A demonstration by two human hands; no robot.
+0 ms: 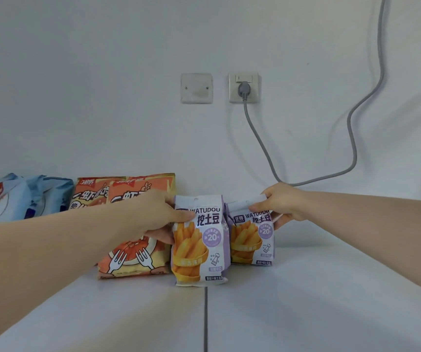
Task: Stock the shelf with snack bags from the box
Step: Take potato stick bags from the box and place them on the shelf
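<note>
The shelf (pixel 306 288) looks partly stocked. Right of the orange bags (pixel 133 250), the left hand (pixel 158 214) grips the front purple bag (pixel 200 250) and the right hand (pixel 280 204) pinches the rear purple bag (pixel 252 240) at its top. The box is out of sight.

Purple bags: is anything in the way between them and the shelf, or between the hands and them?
Nothing visible. Both already stand on the shelf: the left hand grips the left purple bag, and the right hand pinches the top of the right purple bag. Orange bags stand to their left.

The blue bags (pixel 14 199) run off the left edge; a forearm (pixel 52 250) covers part of the orange bags (pixel 133 260).
</note>
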